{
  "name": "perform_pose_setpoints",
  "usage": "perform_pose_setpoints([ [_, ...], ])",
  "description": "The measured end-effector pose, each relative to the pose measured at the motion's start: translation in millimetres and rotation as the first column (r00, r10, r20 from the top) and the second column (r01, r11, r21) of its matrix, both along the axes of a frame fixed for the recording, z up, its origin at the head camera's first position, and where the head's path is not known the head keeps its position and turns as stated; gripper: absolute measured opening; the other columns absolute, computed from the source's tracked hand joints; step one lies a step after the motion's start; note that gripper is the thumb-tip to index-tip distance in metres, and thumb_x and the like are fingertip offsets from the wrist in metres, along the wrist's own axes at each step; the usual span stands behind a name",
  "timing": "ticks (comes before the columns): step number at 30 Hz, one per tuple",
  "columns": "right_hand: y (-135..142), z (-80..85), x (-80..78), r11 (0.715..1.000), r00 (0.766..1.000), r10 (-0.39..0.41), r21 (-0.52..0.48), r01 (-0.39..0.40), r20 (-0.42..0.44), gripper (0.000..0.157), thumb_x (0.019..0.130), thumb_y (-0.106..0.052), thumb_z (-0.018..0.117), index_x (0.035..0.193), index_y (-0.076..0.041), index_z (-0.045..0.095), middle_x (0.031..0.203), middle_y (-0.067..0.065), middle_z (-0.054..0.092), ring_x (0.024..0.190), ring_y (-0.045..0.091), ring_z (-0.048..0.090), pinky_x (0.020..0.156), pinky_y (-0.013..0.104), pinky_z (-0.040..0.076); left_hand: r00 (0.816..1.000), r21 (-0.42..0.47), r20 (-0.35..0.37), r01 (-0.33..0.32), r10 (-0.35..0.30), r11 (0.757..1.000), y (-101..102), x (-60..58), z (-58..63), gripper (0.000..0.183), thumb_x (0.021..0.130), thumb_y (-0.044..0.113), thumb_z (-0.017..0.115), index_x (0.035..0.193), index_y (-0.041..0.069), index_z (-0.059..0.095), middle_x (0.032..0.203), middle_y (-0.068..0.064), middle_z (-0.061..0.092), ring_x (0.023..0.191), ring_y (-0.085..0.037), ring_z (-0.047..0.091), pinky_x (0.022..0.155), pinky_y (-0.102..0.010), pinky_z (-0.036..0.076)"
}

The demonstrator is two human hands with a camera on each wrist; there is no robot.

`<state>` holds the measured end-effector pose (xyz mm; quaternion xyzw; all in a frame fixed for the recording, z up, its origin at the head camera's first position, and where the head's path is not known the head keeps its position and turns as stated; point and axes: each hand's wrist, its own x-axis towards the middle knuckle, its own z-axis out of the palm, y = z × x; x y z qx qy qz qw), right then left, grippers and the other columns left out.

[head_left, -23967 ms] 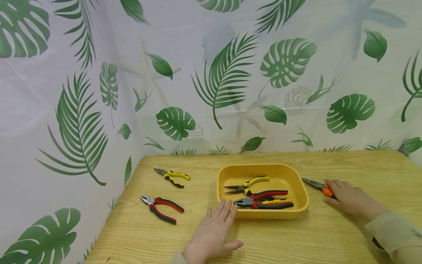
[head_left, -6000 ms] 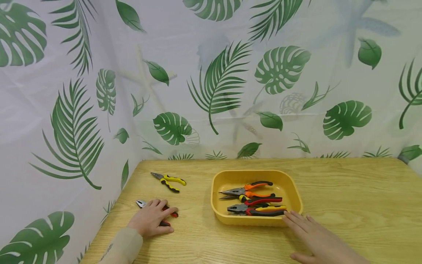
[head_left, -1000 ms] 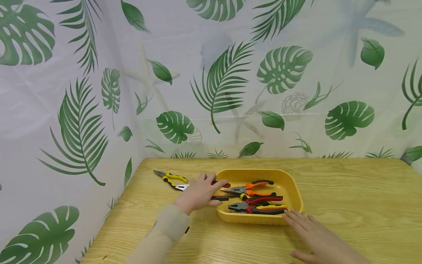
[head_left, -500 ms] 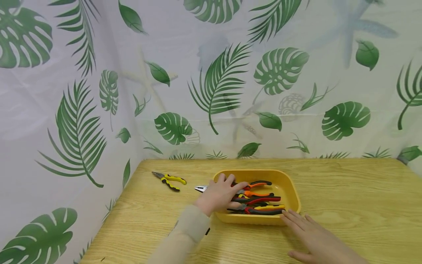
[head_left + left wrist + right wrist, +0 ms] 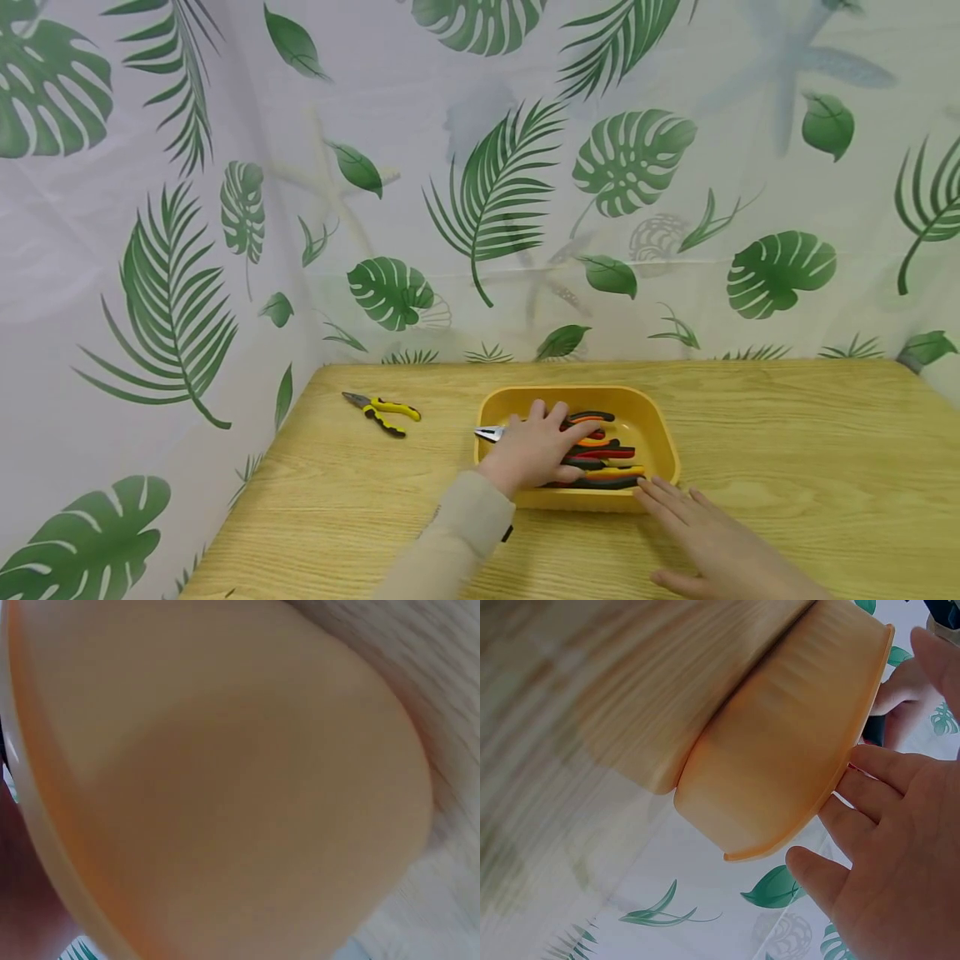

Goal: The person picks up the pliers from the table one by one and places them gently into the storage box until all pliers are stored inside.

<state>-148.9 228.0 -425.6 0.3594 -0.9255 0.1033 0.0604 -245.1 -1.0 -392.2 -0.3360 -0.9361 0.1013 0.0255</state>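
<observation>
My left hand is over the yellow plastic box, gripping red-and-black combination pliers by the handles. Their silver nose points left at the box's left rim; the fingers hide most of the rest. Under that hand lie several other pliers, with black-and-red, orange and yellow handles showing. My right hand has its fingers straight, tips at the box's front right rim; the right wrist view shows those fingertips along the edge. The box's outer wall fills most of the left wrist view.
Yellow-and-black long-nose pliers lie on the wooden table, left of the box. A white leaf-print cloth hangs behind the table and along its left side.
My left hand has carried the red-and-black pliers rightward from the table's left part, past the box's left rim and over the other pliers. My right hand stays at the box rim.
</observation>
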Motion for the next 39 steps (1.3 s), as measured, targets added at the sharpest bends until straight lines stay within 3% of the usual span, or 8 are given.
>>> perform_pose_setpoints([
  [5, -2.0, 2.1, 0.7, 1.000, 0.999, -0.023, 0.007, 0.023, 0.038, 0.077, 0.080, -0.057, 0.050, 0.133, -0.002, 0.038, 0.135, 0.011, 0.038, 0.130, 0.013, 0.017, 0.093, 0.008, -0.013, 1.000, 0.007, 0.009, 0.008, -0.008, 1.000, 9.5, 1.4, 0.6, 0.063, 0.082, 0.060, 0.042, 0.138, 0.041, 0.021, 0.124, 0.002, 0.036, 0.098, -0.018, 0.039, 0.070, -0.036, 0.044],
  [8, -3.1, 4.1, 1.0, 0.999, 0.996, -0.032, 0.012, 0.031, 0.077, 0.078, 0.080, -0.058, 0.050, 0.133, -0.002, 0.037, 0.136, 0.012, 0.037, 0.125, 0.025, 0.031, 0.092, 0.008, -0.013, 1.000, 0.002, 0.021, 0.007, -0.007, 1.000, 13.4, 1.3, -1.5, 0.063, 0.082, 0.061, 0.040, 0.139, 0.041, 0.021, 0.124, 0.002, 0.036, 0.099, -0.018, 0.040, 0.071, -0.036, 0.045],
  [10, -3.6, 5.4, 1.3, 0.999, 0.993, -0.037, 0.012, 0.036, 0.108, 0.078, 0.080, -0.058, 0.049, 0.134, -0.002, 0.037, 0.136, 0.012, 0.036, 0.123, 0.029, 0.033, 0.091, 0.007, -0.014, 1.000, 0.003, 0.024, 0.006, -0.006, 1.000, 14.7, 1.3, -3.4, 0.063, 0.082, 0.061, 0.039, 0.138, 0.041, 0.021, 0.124, 0.002, 0.036, 0.100, -0.018, 0.040, 0.071, -0.036, 0.045],
  [22, -5.5, 7.8, -0.4, 0.997, 0.972, -0.072, 0.019, 0.070, 0.222, 0.082, 0.079, -0.060, 0.049, 0.136, -0.003, 0.034, 0.139, 0.010, 0.032, 0.125, 0.031, 0.029, 0.089, 0.007, -0.014, 0.996, 0.027, 0.088, -0.018, 0.016, 0.999, 15.0, 1.0, -13.9, 0.062, 0.080, 0.060, 0.040, 0.137, 0.042, 0.024, 0.125, 0.003, 0.038, 0.103, -0.020, 0.041, 0.074, -0.036, 0.045],
  [29, -5.1, 8.1, 0.1, 0.998, 0.981, -0.062, 0.020, 0.060, 0.181, 0.080, 0.080, -0.059, 0.049, 0.135, -0.002, 0.035, 0.138, 0.011, 0.033, 0.124, 0.031, 0.030, 0.090, 0.007, -0.015, 0.994, 0.025, 0.108, -0.017, 0.015, 1.000, 16.6, -0.9, -14.7, 0.061, 0.080, 0.061, 0.039, 0.137, 0.043, 0.024, 0.128, 0.002, 0.037, 0.104, -0.021, 0.041, 0.075, -0.039, 0.045],
  [34, -4.1, 7.4, -0.1, 0.998, 0.978, -0.069, 0.017, 0.067, 0.197, 0.081, 0.080, -0.059, 0.049, 0.136, -0.002, 0.034, 0.139, 0.011, 0.032, 0.125, 0.031, 0.029, 0.089, 0.007, -0.015, 0.991, 0.021, 0.134, -0.024, 0.021, 0.999, 18.2, -2.7, -17.2, 0.062, 0.079, 0.062, 0.037, 0.137, 0.044, 0.023, 0.129, 0.003, 0.036, 0.108, -0.022, 0.040, 0.078, -0.040, 0.044],
  [36, -3.5, 6.1, 0.0, 0.998, 0.985, -0.060, 0.013, 0.059, 0.164, 0.080, 0.080, -0.058, 0.049, 0.135, -0.002, 0.034, 0.139, 0.011, 0.032, 0.125, 0.029, 0.029, 0.091, 0.008, -0.015, 0.989, 0.018, 0.146, -0.026, 0.023, 0.999, 19.0, -3.5, -18.5, 0.062, 0.079, 0.062, 0.037, 0.137, 0.044, 0.022, 0.130, 0.003, 0.035, 0.110, -0.023, 0.039, 0.081, -0.041, 0.043],
  [39, -2.7, 1.8, -0.5, 1.000, 0.999, -0.017, 0.001, 0.017, 0.038, 0.078, 0.079, -0.056, 0.053, 0.133, -0.001, 0.037, 0.136, 0.013, 0.036, 0.131, 0.016, 0.013, 0.093, 0.009, -0.013, 0.986, 0.025, 0.164, -0.032, 0.027, 0.999, 18.9, -4.2, -19.8, 0.061, 0.079, 0.061, 0.038, 0.137, 0.045, 0.023, 0.131, 0.004, 0.034, 0.112, -0.022, 0.038, 0.083, -0.042, 0.041],
])
